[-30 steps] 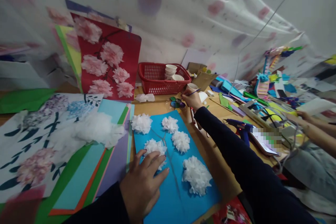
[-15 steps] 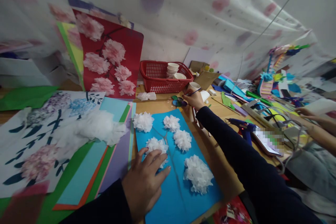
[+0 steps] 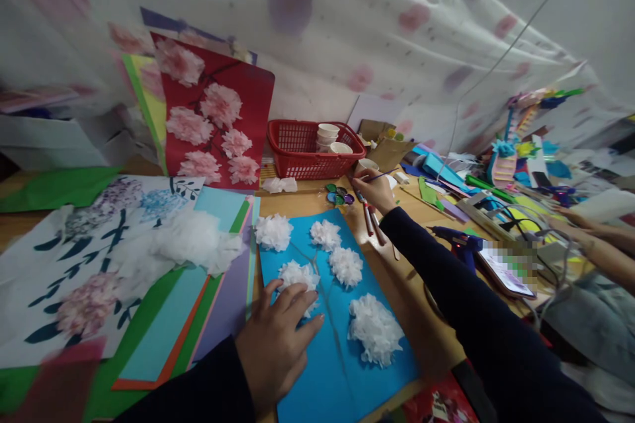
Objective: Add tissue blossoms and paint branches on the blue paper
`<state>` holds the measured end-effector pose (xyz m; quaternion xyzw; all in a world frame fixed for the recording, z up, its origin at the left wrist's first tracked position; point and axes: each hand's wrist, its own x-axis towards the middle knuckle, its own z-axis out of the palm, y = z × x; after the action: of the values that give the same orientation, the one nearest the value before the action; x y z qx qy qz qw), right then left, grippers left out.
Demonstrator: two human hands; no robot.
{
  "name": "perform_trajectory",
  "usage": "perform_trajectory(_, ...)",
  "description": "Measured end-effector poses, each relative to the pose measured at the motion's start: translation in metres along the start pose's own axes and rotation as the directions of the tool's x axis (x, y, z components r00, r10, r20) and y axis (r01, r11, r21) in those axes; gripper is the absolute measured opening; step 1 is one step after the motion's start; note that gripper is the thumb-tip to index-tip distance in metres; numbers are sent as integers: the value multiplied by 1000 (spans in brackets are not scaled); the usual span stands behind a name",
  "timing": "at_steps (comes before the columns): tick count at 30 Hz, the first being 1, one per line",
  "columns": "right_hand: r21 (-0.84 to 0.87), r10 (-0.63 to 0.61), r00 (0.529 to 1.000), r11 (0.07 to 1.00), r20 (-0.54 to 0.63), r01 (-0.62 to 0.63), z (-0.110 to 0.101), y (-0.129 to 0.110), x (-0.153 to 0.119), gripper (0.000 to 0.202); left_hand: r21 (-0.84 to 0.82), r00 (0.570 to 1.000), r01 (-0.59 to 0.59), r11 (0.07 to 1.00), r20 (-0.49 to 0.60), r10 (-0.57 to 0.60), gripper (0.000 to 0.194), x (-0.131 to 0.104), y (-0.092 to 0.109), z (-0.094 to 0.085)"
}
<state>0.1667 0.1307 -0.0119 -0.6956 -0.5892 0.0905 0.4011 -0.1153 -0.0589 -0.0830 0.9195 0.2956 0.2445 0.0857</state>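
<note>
A blue sheet [image 3: 367, 383] with a drawn branch lies before me, carrying several white crumpled-paper flowers [image 3: 376, 330]. My left hand [image 3: 280, 337] rests over its left edge, fingers spread, the fingertips at one flower and covering part of it. Farther off, my right hand [image 3: 378, 193] pinches a thin paintbrush [image 3: 389, 175] beside a white paper cup [image 3: 367, 164]. The brush's tip is hard to make out. Left of that hand sit small paint pots [image 3: 340, 195] in several colours. Red-and-white pens [image 3: 368, 219] lie just below it.
A red basket [image 3: 297, 165] with paper cups stands at the back, beside a red picture [image 3: 213, 119] of pink flowers. Coloured sheets [image 3: 228, 324] and white tissue [image 3: 186, 241] lie left. A glue gun [image 3: 459, 241], a phone [image 3: 506, 271] and another person's arms [image 3: 590, 238] are right.
My right hand has moved a little right and back toward me with the paintbrush, uncovering more of the paint pots and pens. My left hand stays on the sheet. The view has shifted slightly.
</note>
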Motion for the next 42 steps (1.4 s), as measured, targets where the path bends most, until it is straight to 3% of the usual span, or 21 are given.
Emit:
perform_trajectory(5, 166, -10, 994, 986, 105, -8, -31, -29, -57, 20, 18, 1000, -14, 1000, 14, 14, 35, 0, -1, -1)
perform_trajectory(8, 299, -103, 957, 954, 272, 18, -55, -46, -112, 32, 7, 999, -32, 999, 21, 32, 34, 1, -3, -2)
perform_trajectory(12, 251, -181, 945, 962, 273, 112, -77, -61, -187, 35, 6, 998, -58, 998, 14, 58, 32, 1, -5, -1)
perform_trajectory(17, 173, -135, 934, 982, 330, 80, -73, -57, -248, 41, 21, 997, -81, 996, 18, 81, 33, 1, -7, -1)
perform_trajectory(22, 103, -133, 955, 989, 267, 108, -58, -47, -263, 43, 29, 996, -89, 996, 6, 89, 34, 1, -7, -1)
perform_trajectory(30, 32, -245, 938, 969, 247, 245, -55, -44, -264, 42, 36, 996, -90, 995, 4, 89, 33, 2, -7, -1)
perform_trajectory(42, 2, -241, 928, 968, 284, 251, -52, -42, -266, 42, 42, 996, -84, 996, 11, 84, 33, 2, -6, -3)
